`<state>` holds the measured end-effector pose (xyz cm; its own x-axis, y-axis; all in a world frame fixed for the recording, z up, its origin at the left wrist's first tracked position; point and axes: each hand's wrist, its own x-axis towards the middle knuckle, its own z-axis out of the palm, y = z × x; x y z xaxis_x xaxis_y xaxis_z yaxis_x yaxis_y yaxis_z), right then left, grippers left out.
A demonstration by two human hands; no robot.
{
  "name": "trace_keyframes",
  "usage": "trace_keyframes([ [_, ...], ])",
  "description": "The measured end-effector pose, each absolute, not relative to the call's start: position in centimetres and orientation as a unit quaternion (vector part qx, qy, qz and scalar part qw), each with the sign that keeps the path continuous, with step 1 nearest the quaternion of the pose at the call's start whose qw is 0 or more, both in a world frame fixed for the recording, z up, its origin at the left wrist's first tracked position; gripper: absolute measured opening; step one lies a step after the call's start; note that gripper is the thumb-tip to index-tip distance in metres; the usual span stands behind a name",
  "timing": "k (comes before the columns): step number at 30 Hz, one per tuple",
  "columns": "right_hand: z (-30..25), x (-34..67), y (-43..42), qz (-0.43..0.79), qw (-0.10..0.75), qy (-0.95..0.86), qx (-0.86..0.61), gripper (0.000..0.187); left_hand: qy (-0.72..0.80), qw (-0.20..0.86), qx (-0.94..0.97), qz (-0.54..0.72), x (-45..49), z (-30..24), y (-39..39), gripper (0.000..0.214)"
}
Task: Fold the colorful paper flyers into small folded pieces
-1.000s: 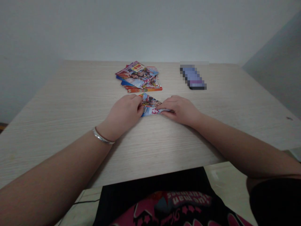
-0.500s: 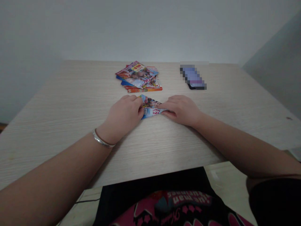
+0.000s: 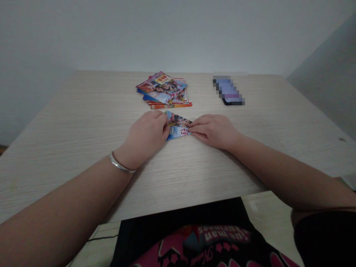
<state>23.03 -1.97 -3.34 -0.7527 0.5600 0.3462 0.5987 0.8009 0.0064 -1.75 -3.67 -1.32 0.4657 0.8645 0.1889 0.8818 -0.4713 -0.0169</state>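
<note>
A folded printed leaflet (image 3: 178,126), blue with a colourful picture, lies on the table between my hands and narrows toward the right. My left hand (image 3: 148,129) is closed on its left end, thumb near me and the fingers curled over the far side. At the narrow right end, my right hand (image 3: 214,129) grips the tip with thumb and fingers pressed together. Both covered ends of the paper are hidden under the fingers.
Beyond my hands, a loose pile of similar leaflets (image 3: 164,89) lies fanned out on the pale wood-grain table (image 3: 97,96). To its right rests a phone (image 3: 229,91), blurred by pixels. A wall (image 3: 178,33) stands behind the table.
My right fingers have drawn back slightly to the right along the leaflet, so more of its picture shows. My left hand stays nearly still.
</note>
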Motion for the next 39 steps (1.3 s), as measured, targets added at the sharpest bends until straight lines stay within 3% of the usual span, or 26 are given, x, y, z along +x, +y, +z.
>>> trace_keyframes([
  [8,-3.2,22.8,-2.2,-0.062,0.157,-0.932,-0.319,0.026,-0.505,0.063,-0.852,-0.123,-1.9,-1.8,-3.5,0.016],
  [15,-3.0,23.5,-1.6,-0.049,0.153,-0.934,-0.319,0.025,-0.315,-0.024,-0.934,-0.166,-2.3,-2.6,-3.2,0.032],
  [20,-3.3,24.8,-0.4,0.002,0.183,-0.926,-0.330,0.025,-0.287,-0.076,-0.948,-0.117,-2.6,-3.1,-3.6,0.052],
  [24,-3.9,25.3,0.4,0.056,0.225,-0.903,-0.362,0.026,-0.279,-0.045,-0.953,-0.109,-2.5,-3.3,-4.0,0.061],
  [32,-4.5,24.5,1.4,0.066,0.257,-0.875,-0.406,0.019,-0.296,0.041,-0.951,-0.076,-1.9,-3.4,-4.6,0.058],
  [39,-4.8,24.1,2.3,0.086,0.243,-0.849,-0.462,0.022,-0.279,0.030,-0.957,-0.069,-2.3,-3.9,-4.5,0.060],
])
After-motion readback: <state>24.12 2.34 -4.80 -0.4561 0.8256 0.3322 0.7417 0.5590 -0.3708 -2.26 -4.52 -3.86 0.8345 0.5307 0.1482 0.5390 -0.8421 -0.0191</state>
